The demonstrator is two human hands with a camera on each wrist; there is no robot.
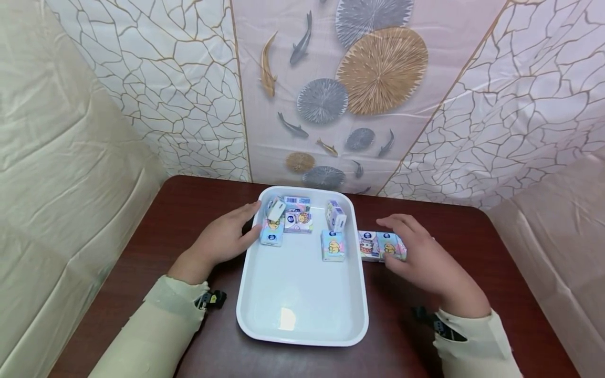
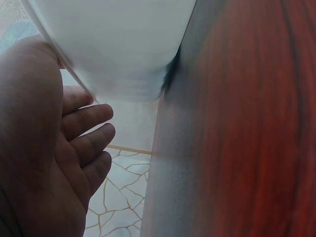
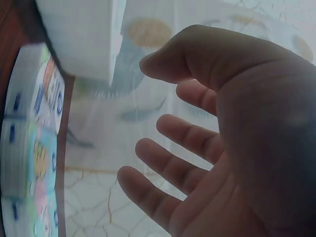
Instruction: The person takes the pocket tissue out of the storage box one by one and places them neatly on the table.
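Observation:
A white tray (image 1: 295,294) stands on the table, holding several small tissue packs with cartoon prints. My left hand (image 1: 224,236) is at the tray's left rim, fingers loosely bent along the outer wall in the left wrist view; it does not grip the rim. Nearest to it inside are a blue pack (image 1: 271,233), a small tilted pack (image 1: 276,209) on top of it and a purple pack (image 1: 299,222). A blue pack (image 1: 333,247) and an upright one (image 1: 335,216) are at the tray's right side. Above a row of packs (image 1: 387,245) outside the tray, my right hand (image 1: 418,257) hovers with spread fingers, holding nothing.
The dark reddish-brown table (image 1: 156,247) reaches back to a patterned cloth wall (image 1: 189,105). Beige cloth (image 1: 56,157) hangs on the left and on the right. The row of packs lies close against the tray's right wall.

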